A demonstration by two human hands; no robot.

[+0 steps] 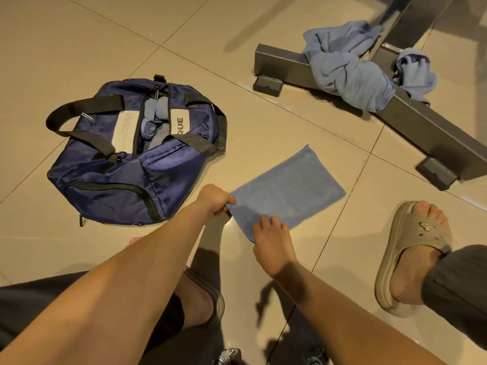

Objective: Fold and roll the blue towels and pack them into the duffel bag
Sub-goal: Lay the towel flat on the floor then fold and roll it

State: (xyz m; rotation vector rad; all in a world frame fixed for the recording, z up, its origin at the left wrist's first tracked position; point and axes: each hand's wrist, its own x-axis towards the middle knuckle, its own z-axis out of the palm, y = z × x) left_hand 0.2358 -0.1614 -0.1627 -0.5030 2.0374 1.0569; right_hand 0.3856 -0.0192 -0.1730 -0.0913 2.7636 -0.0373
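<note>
A person's left hand (216, 200) pinches the near left corner of a folded blue towel (290, 188). The right hand (271, 235) lies on the towel's near edge with fingers spread on top, pressing rather than gripping.

The towel lies flat on the tiled floor (79, 35), a neat rectangle stretching away from the person. The next move looks like rolling it. It would go best started tight at this near edge, with both hands keeping the sides level so the roll stays even.

Just to the left sits the navy duffel bag (105, 185), unzipped, with rolled towels (151, 119) already inside. Farther off, a heap of loose towels (350, 67) drapes over a dark metal frame (279, 64).
</note>
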